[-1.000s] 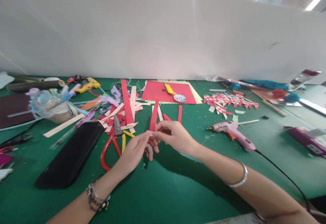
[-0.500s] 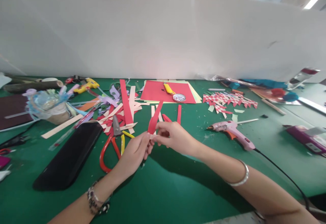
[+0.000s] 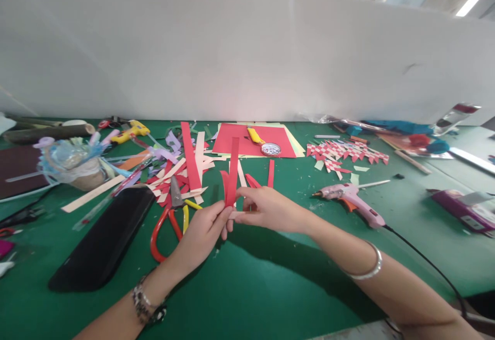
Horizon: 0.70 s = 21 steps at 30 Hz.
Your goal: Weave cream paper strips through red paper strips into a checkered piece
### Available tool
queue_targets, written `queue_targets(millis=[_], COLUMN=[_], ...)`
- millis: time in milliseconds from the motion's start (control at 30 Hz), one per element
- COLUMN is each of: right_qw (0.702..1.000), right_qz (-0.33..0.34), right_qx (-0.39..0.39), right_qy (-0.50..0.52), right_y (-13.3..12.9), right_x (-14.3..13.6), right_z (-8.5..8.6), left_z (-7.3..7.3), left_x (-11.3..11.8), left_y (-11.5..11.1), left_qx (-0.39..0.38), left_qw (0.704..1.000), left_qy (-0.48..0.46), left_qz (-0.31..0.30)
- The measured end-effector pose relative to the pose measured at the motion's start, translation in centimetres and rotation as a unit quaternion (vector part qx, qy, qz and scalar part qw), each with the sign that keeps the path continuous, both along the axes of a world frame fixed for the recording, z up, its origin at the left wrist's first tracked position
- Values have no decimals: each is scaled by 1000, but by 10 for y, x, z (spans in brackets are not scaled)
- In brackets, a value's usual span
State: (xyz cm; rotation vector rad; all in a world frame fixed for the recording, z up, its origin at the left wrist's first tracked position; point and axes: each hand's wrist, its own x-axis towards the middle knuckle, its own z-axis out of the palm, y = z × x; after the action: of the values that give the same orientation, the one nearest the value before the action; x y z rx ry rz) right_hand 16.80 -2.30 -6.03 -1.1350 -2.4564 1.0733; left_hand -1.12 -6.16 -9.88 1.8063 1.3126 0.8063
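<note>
My left hand [image 3: 205, 233] is closed, thumb and fingers pinching the lower end of red paper strips [image 3: 233, 170] that stand up from it. My right hand [image 3: 266, 208] meets it from the right, pinching a pale paper strip [image 3: 234, 215] that crosses the base of the red ones. How the strips are folded together is hidden by the fingers. Just beyond the hands, more red strips [image 3: 271, 173] and a pale strip [image 3: 242, 174] lie on the green table [image 3: 266, 299]. Red-and-yellow handled scissors [image 3: 158, 234] rest beside my left hand.
A black case [image 3: 102, 239] lies at left near a pile of paper strips [image 3: 189, 157]. Red sheets [image 3: 228, 136] bear a yellow cutter [image 3: 254, 135] and a round dish [image 3: 270, 149]. Woven red-and-white pieces [image 3: 348, 150] and a pink glue gun [image 3: 351, 199] with its cord lie at right.
The red strips in my left hand have turned more upright, and two ends now show spread apart. My hands stay together in nearly the same place.
</note>
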Motion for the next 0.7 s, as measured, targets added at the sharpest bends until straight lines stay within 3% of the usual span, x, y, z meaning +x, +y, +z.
queue_targets(millis=[167, 300, 433, 700], right_qw=[984, 955, 959, 966], right_qz=[-83, -111, -87, -145], right_qx=[101, 176, 177, 124], right_qy=[-121, -213, -202, -175], right_y=[15, 30, 45, 90], right_x=[20, 26, 14, -21], right_z=[10, 5, -6, -28], left_z=[0, -1, -1, -4], left_x=[-3, -4, -5, -3], left_y=[0, 2, 5, -1], left_qx=[1, 25, 29, 12], left_qw=[1000, 1000, 999, 999], left_qy=[7, 12, 23, 12], left_qz=[18, 14, -2, -36])
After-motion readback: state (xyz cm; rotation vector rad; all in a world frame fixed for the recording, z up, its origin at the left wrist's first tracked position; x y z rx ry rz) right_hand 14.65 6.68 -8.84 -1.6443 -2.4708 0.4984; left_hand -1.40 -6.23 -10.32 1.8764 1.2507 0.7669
